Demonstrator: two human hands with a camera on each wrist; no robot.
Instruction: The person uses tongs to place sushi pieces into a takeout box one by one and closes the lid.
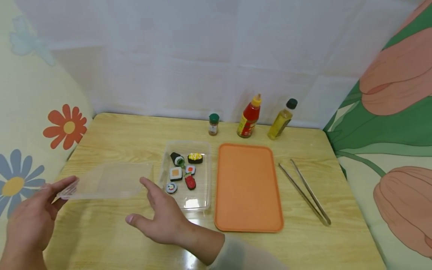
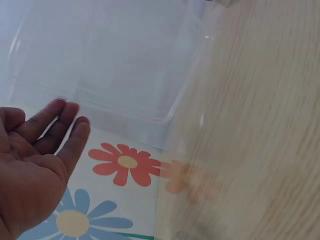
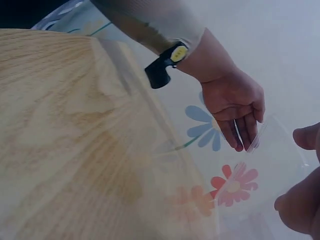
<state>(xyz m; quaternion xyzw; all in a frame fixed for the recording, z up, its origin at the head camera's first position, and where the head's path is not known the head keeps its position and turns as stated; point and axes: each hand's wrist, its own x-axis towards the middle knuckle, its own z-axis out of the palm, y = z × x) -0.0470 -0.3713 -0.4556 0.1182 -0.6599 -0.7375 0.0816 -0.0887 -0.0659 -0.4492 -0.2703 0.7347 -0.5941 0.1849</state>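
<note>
On the left of the head view a clear plastic lid (image 1: 111, 182) is tilted above the table. My left hand (image 1: 35, 215) grips its left edge, fingers nearly straight at the rim. In the left wrist view the fingertips of the left hand (image 2: 47, 150) meet the edge of the lid (image 2: 130, 60). My right hand (image 1: 165, 217) is at the lid's right end, thumb and index finger spread; whether a fingertip touches the lid I cannot tell. Just right of it stands a clear plastic container (image 1: 202, 195) with several sushi pieces (image 1: 176, 173) inside.
An orange tray (image 1: 248, 187) lies right of the container, with metal tongs (image 1: 308, 195) farther right. Along the back stand a green-capped spice jar (image 1: 213, 125), a red sauce bottle (image 1: 248, 118) and an oil bottle (image 1: 281, 122). A white cloth (image 1: 202, 56) hangs behind the table.
</note>
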